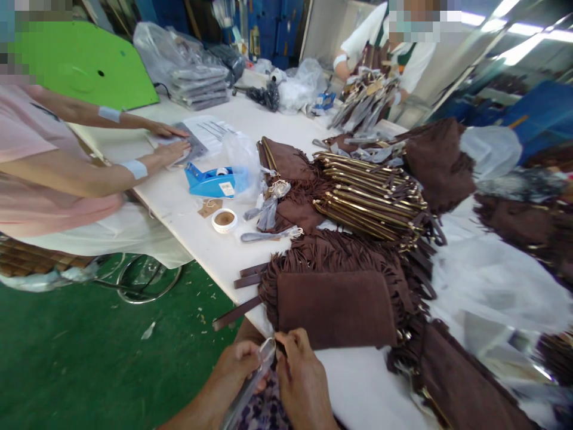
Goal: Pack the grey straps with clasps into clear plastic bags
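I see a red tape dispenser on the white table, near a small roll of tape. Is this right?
Not quite. The head view shows that the tape dispenser is blue, not red. It does stand on the white table, near the small roll of tape.

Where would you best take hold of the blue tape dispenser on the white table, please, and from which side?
Probably by its long flat sides, pinched from above. The blue tape dispenser lies low and narrow on the white table, with open tabletop in front of it. A plastic bag crowds its right end, so coming from the table's near edge looks easiest.
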Motion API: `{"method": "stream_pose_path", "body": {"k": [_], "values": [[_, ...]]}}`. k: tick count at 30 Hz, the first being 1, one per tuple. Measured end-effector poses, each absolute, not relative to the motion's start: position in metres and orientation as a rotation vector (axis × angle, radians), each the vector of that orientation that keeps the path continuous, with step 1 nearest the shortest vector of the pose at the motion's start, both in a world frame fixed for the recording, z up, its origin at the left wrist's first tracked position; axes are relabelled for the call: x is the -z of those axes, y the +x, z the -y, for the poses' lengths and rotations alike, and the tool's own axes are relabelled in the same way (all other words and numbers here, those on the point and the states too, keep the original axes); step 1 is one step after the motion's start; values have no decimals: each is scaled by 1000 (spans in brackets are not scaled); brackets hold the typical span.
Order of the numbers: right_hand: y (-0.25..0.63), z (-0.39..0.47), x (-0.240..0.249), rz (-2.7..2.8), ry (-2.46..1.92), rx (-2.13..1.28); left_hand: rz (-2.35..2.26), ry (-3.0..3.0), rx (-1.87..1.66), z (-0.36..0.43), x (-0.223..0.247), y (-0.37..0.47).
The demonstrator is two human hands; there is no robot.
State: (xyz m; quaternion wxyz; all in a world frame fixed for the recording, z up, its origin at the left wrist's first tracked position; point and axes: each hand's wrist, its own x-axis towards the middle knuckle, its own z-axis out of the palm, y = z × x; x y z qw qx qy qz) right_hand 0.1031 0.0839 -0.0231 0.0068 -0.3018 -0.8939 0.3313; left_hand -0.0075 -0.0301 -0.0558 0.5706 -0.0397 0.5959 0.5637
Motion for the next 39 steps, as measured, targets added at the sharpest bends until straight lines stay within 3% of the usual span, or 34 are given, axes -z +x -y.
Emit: {"method": "stream_pose_path", "body": {"k": [9,20,29,39], "values": [[96,-93,10,2977,-863,-956,-1839,459,-1151,32,44,-12],[100,-102,26,2921,-707,-1061,-1563,108,-1230,21,58,-6],[105,-115,5,2839,-540,-1358,-1443,52,-1306,7,51,-9],[99,-112,14,2860,-572,-1219,-1124,21,-1272,32,31,-24]]}}
